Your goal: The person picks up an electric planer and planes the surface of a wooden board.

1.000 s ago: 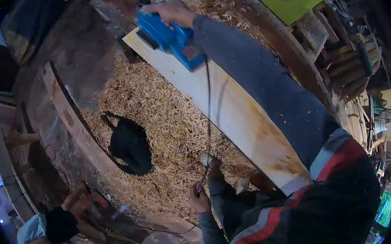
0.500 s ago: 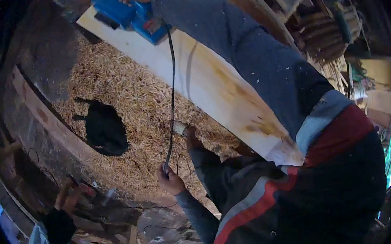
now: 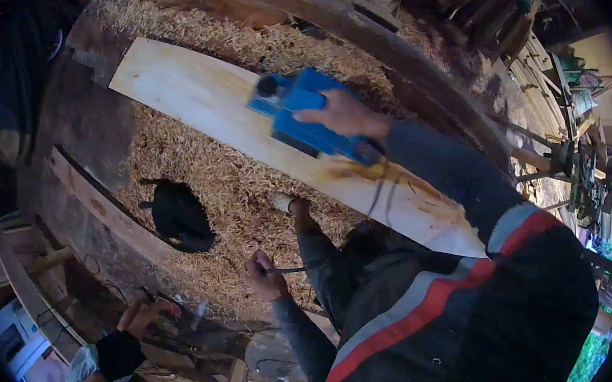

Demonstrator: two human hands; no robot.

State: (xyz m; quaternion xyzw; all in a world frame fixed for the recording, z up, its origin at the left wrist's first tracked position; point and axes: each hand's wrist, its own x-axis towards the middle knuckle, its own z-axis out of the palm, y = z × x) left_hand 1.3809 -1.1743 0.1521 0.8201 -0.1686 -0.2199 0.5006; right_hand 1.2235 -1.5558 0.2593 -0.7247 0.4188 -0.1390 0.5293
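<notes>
A blue power planer [image 3: 313,113] rests on a long pale wooden board [image 3: 193,88], around the board's middle. My right hand [image 3: 347,115] is wrapped round the planer's rear handle. Low in the middle of the view, away from the board, my left hand [image 3: 265,276] is closed on the dark power cord [image 3: 291,270]. Brown stains mark the near half of the board, and its far end lies bare.
Wood shavings [image 3: 238,179] cover the ground beside the board. A black animal [image 3: 179,216] lies on them, near a curved plank [image 3: 100,200]. Another person [image 3: 105,361] is at the lower left. Timber pieces [image 3: 539,87] are stacked at the right.
The planer and my right hand have moved back along the board, from its far end to its middle. The whole view has shifted. My left hand still holds the cord.
</notes>
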